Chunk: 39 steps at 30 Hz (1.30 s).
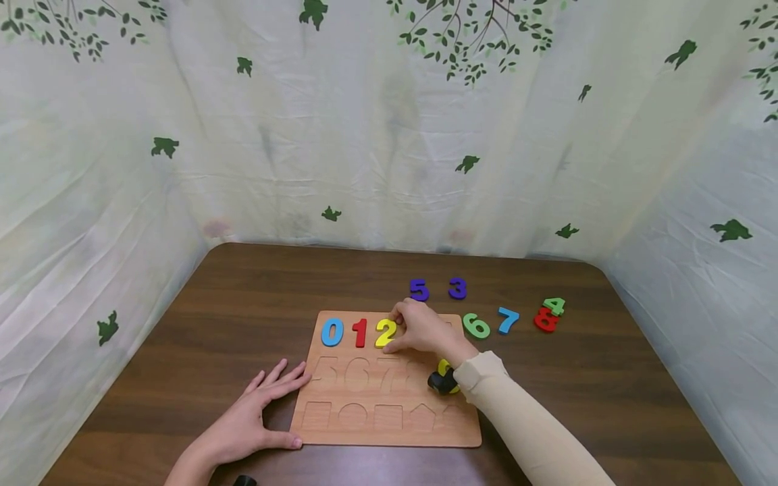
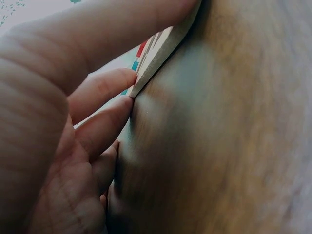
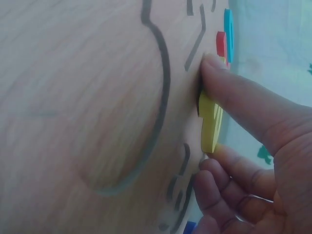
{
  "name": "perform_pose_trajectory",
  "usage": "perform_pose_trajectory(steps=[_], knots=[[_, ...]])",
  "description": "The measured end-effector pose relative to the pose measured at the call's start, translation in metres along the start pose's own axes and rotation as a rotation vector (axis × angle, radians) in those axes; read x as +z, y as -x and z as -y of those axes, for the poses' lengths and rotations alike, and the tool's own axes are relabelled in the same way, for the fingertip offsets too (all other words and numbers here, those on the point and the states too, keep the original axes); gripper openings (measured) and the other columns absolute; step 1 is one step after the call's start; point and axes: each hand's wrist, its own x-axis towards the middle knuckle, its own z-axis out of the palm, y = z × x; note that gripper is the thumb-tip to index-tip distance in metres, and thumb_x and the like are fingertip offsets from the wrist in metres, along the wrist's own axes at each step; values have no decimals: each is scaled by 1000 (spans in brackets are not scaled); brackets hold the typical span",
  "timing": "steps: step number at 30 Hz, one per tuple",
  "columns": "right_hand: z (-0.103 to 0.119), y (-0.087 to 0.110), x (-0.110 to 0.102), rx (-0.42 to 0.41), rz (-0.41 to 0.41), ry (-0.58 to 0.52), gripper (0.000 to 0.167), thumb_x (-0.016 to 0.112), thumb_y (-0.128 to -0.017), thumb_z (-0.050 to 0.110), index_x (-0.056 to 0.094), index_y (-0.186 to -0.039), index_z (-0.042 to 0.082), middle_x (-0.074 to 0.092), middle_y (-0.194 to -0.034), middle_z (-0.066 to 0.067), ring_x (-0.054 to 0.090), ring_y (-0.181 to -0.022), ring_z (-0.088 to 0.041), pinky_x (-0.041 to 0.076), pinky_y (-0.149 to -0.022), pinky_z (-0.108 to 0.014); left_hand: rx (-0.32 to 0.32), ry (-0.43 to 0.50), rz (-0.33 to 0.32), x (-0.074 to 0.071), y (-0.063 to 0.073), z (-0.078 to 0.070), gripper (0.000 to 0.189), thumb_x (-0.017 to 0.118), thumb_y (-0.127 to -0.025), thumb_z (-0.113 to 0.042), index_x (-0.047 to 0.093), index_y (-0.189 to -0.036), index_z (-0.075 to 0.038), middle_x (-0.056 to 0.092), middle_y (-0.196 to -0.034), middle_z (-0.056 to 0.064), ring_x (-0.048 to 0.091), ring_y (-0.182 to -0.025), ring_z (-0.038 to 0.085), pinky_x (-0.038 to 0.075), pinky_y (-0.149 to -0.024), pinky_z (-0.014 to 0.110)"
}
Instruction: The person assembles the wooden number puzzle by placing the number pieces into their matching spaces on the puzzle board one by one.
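My right hand (image 1: 425,331) pinches a yellow number 2 (image 1: 386,333) between thumb and fingers at the top row of a wooden number puzzle board (image 1: 358,397). In the right wrist view the yellow 2 (image 3: 209,129) appears edge-on, right at the board's surface. To its left on the same row are a blue 0 (image 1: 325,333) and a red 1 (image 1: 360,333). My left hand (image 1: 249,422) lies with fingers spread, touching the board's left edge, its thumb by the lower left corner. In the left wrist view the fingertips (image 2: 126,103) meet the board's edge.
Beyond the board lie a purple 5 (image 1: 419,290) and a purple 3 (image 1: 458,289). To the right are a green 6 (image 1: 468,327), a blue 7 (image 1: 508,318), and a green 4 (image 1: 554,306) touching a red 8 (image 1: 546,320). A yellow piece (image 1: 444,366) shows partly behind the right wrist's black camera.
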Motion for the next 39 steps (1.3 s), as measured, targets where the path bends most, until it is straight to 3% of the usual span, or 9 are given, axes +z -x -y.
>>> perform_pose_trajectory(steps=[5,7,9,16,20,26,33,37,39], knots=[[1,0,1,2,-2,20,61,98,-78,39,70,-122,6,65,-113,-6,58,-93,-16,56,-91,-34,22,3,-9,0,1,0,92,94,-75,-51,58,-156,-25,44,-171,8,10,-167,3,-11,-116,-1],[1,0,1,5,0,27,62,98,-78,40,70,-123,6,65,-113,-6,58,-94,-17,56,-91,-34,32,2,-13,1,2,0,92,94,-75,-51,58,-156,-25,45,-171,9,9,-165,-2,-10,-116,0],[2,0,1,6,3,28,63,98,-78,40,69,-123,6,65,-114,-7,58,-95,-17,56,-93,-35,36,-2,-14,1,2,0,92,94,-75,-51,58,-156,-25,45,-171,9,10,-166,1,-10,-116,0],[3,1,1,13,14,28,64,98,-78,41,69,-124,6,64,-114,-7,60,-99,-19,57,-97,-38,3,-5,-8,2,1,0,93,94,-75,-53,58,-156,-27,45,-171,6,17,-166,41,-10,-116,0],[4,1,1,14,14,33,66,98,-78,41,69,-124,6,64,-115,-8,60,-100,-20,57,-97,-39,1,-10,-4,3,0,1,93,94,-74,-53,58,-156,-28,44,-171,6,18,-163,49,-10,-116,0],[4,1,1,21,11,37,66,98,-77,42,69,-125,6,65,-115,-7,60,-101,-20,57,-99,-39,-10,-4,-1,3,0,0,93,94,-74,-54,58,-156,-29,44,-172,5,17,-164,47,-10,-115,-1],[4,1,1,25,5,39,66,98,-77,43,69,-124,7,65,-116,-6,61,-104,-20,56,-100,-39,26,-8,-21,2,2,0,91,94,-75,-51,59,-156,-28,46,-170,7,16,-169,23,-10,-116,0],[3,1,0,23,6,27,67,98,-77,42,69,-125,6,65,-116,-6,61,-104,-20,56,-101,-39,24,-12,-21,2,1,0,91,94,-75,-51,58,-156,-28,46,-170,7,17,-169,28,-9,-116,0],[3,1,-1,23,8,16,67,98,-77,42,69,-125,6,65,-116,-7,61,-105,-20,56,-101,-39,29,-13,-21,2,1,0,91,94,-76,-51,58,-156,-27,46,-170,7,16,-169,23,-9,-116,0]])
